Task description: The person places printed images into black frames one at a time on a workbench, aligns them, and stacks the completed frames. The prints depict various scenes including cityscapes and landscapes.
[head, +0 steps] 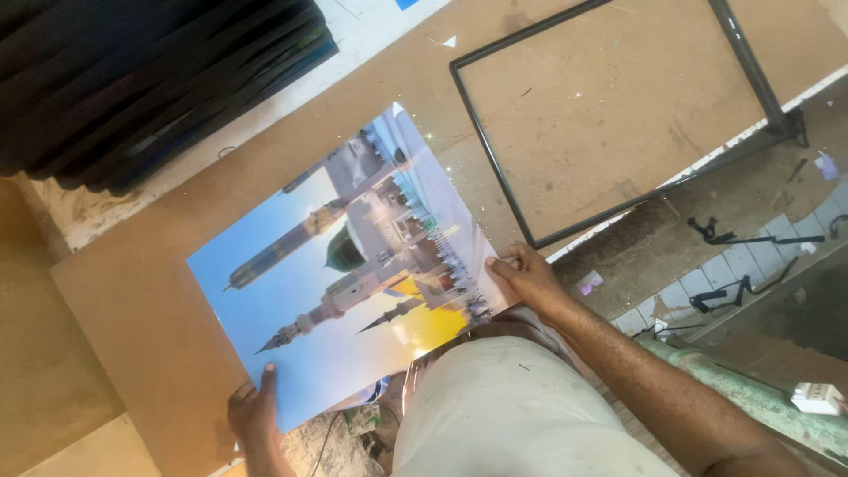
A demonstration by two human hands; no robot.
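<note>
A large glossy printed picture (pixel 340 265) of a building with towers and a green dome under a blue sky lies flat on a brown board (pixel 150 300). My left hand (pixel 254 408) grips its near left corner, thumb on top. My right hand (pixel 526 276) pinches its near right corner at the board's edge. An empty thin black rectangular frame (pixel 484 132) lies on the board just beyond the picture, to the right.
A stack of dark sheets or frames (pixel 150 79) fills the upper left. Past the board's right edge, the tiled floor (pixel 760 256) holds black scraps and debris. A small white object (pixel 817 397) and a green pipe (pixel 751 389) are at lower right.
</note>
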